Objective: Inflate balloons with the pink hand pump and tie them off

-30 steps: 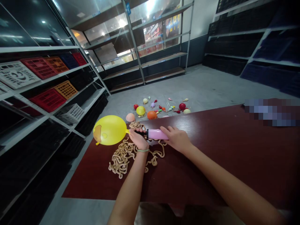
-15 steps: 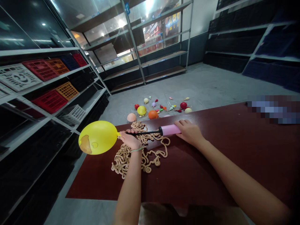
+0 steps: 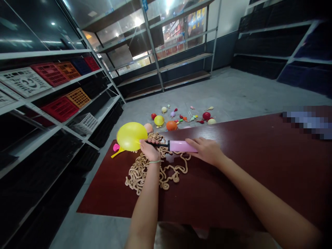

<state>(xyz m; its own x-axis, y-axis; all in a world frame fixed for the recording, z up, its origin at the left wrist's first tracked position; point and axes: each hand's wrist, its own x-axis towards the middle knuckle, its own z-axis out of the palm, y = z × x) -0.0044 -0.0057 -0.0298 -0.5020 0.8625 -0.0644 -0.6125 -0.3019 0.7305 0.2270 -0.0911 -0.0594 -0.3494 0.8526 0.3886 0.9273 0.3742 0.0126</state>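
Observation:
A pink hand pump lies level above the table, its black end toward the left. My left hand is closed round the black end, beside an inflated yellow balloon; whether the fingers also pinch the balloon's neck cannot be made out. My right hand grips the pink barrel. Left of my left hand, a limp yellow balloon and a small pink balloon show below the inflated one. Under my left wrist lies a pile of beige coiled cord.
The dark red table spans the foreground. Several balloons, among them an orange one, lie on the floor beyond it. Shelves with crates stand on the left. A blurred bluish item is at the table's far right.
The inflated yellow balloon has moved right and up, closer over my left hand. The pump's black rod shows shorter, the barrel nearer my left hand. The limp yellow and pink balloons have come into view.

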